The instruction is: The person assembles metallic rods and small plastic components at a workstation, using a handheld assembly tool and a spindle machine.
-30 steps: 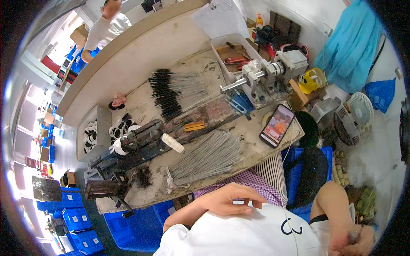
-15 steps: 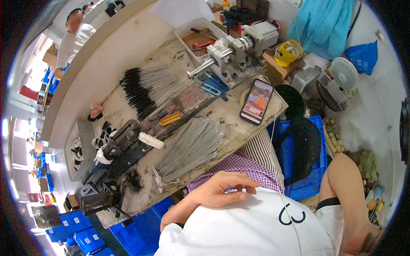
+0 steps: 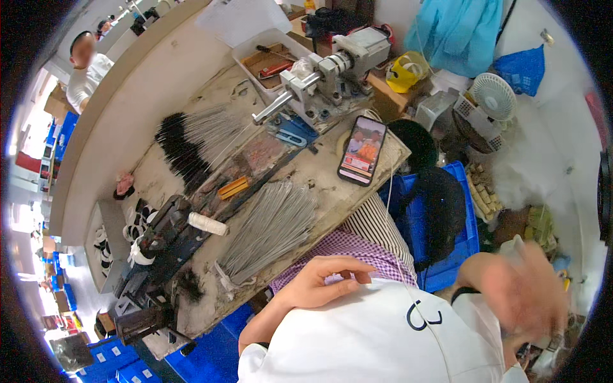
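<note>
My left hand [image 3: 332, 279] rests in front of my white shirt [image 3: 370, 332], near a purple checked cloth [image 3: 345, 255]. Its fingers are loosely bent, the thumb apart, with nothing held. Off to the right, my right hand [image 3: 523, 290] is raised and smeared by motion, so its fingers and anything in them cannot be made out. On the bench [image 3: 306, 175], a fan of thin grey wires [image 3: 271, 220] lies closest to my left hand. Farther back are thin wires with black bristly ends [image 3: 182, 150].
A motor with a metal shaft [image 3: 338, 67] stands at the bench's back right, beside a tray of tools [image 3: 265, 60]. A phone [image 3: 363, 150] lies near the corner. A white thread spool [image 3: 207, 223] is at left; a blue crate [image 3: 469, 210] stands right of my lap.
My right hand has come up into view from the lower right. The whole bench has shifted left in the picture. My left hand stays in front of my shirt.
</note>
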Demonstrator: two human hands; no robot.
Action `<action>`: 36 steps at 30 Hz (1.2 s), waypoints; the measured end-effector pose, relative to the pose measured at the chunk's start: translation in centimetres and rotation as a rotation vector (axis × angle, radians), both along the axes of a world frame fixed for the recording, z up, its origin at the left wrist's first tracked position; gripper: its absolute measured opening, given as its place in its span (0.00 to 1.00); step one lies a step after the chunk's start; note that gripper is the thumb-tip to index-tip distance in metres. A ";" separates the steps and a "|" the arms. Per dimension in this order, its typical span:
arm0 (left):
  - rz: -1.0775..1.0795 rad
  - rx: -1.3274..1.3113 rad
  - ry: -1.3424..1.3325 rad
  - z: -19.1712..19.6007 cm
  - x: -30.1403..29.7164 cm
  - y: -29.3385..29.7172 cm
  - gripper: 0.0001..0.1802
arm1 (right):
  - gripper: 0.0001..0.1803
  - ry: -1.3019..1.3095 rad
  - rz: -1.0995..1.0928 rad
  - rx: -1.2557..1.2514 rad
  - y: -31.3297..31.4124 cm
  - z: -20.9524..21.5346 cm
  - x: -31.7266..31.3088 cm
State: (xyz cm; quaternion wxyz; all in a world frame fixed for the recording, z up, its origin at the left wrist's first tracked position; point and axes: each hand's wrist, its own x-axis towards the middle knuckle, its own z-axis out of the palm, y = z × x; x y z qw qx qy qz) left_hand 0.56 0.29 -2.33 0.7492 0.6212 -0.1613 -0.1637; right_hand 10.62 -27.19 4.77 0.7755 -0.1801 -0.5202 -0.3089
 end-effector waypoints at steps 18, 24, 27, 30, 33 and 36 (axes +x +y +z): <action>0.319 -0.096 0.503 -4.6 -1.8 -0.9 0.15 | 0.11 0.234 -0.868 -1.711 10.5 -15.7 12.6; 0.344 -0.164 0.529 -5.8 -2.9 -0.1 0.17 | 0.17 0.465 -0.940 -1.559 10.0 -13.8 13.6; 0.393 -0.216 0.529 -5.7 -3.1 0.2 0.16 | 0.09 0.424 -0.811 -1.475 10.3 -12.9 11.7; 0.416 -0.207 0.504 -5.2 -3.2 1.1 0.16 | 0.06 0.773 -0.473 -1.261 11.0 -9.8 8.8; 0.401 -0.141 0.451 -5.2 -3.3 2.2 0.16 | 0.04 0.747 -0.704 -0.925 10.0 -3.4 4.7; 0.368 -0.070 0.365 -5.6 -2.7 2.1 0.16 | 0.11 0.094 -0.425 -0.460 8.4 5.1 0.4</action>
